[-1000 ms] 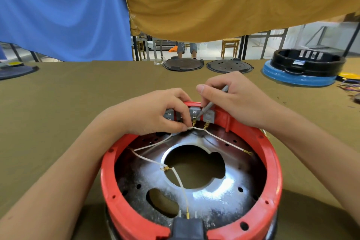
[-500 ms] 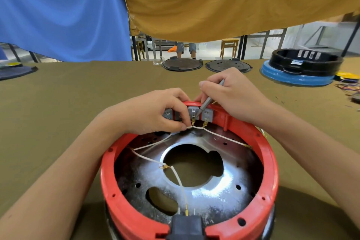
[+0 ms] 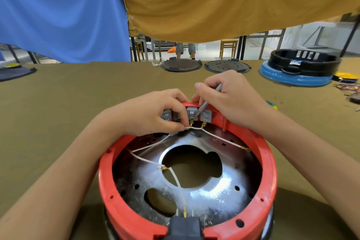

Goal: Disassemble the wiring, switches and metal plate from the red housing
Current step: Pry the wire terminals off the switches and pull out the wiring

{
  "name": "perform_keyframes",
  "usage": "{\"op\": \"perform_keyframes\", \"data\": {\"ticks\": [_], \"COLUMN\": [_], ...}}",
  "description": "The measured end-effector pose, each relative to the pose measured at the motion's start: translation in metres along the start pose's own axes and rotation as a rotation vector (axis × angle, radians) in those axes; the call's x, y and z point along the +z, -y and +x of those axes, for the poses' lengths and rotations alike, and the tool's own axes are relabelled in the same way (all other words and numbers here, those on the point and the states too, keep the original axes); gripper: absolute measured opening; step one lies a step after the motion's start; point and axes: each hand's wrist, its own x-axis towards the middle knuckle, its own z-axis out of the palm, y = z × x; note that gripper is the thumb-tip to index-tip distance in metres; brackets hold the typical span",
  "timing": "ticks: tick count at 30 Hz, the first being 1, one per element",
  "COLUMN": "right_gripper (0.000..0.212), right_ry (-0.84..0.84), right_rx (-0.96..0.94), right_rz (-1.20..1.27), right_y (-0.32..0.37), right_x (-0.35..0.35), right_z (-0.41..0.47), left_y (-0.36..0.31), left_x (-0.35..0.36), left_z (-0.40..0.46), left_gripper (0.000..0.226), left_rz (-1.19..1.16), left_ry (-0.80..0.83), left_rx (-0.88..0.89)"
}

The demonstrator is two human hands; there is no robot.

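Observation:
The round red housing (image 3: 269,163) lies open side up on the table in front of me. A shiny metal plate (image 3: 216,187) with large cut-outs sits inside it. White wires (image 3: 176,179) run across the plate to grey switches (image 3: 206,113) on the far rim and to a black socket (image 3: 185,226) at the near rim. My left hand (image 3: 155,112) pinches a white wire right below the middle switch. My right hand (image 3: 228,96) holds a thin grey tool (image 3: 204,104) like a pen, its tip at the middle switch's terminal.
Two dark round lids (image 3: 181,64) (image 3: 227,66) lie at the table's far edge. A black ring on a blue base (image 3: 298,73) stands far right, with loose coloured wires (image 3: 348,88) beside it. A dark flat part (image 3: 13,71) lies far left. Blue and ochre cloths hang behind.
Both hands stay at the middle switch. My right hand has lifted slightly and tilted the grey tool more upright; the left keeps pinching the wire.

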Motion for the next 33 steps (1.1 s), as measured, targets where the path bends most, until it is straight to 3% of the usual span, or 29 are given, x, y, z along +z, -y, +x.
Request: {"op": "perform_keyframes", "data": {"ticks": [16, 24, 33], "right_gripper": [0.043, 0.05, 0.043], "right_ry": [0.045, 0.019, 0.07], "right_rx": [0.071, -0.227, -0.016], "right_rz": [0.086, -0.174, -0.025], "right_y": [-0.003, 0.005, 0.005], "right_x": [-0.002, -0.005, -0.002], "right_z": [0.004, -0.003, 0.013], "left_y": [-0.001, -0.002, -0.002], "left_x": [0.0, -0.001, 0.0], "left_z": [0.0, -0.001, -0.001], "left_gripper": [0.009, 0.007, 0.007], "left_rz": [0.003, 0.009, 0.025], "left_ry": [0.007, 0.003, 0.004], "left_rx": [0.003, -0.001, -0.008]}}
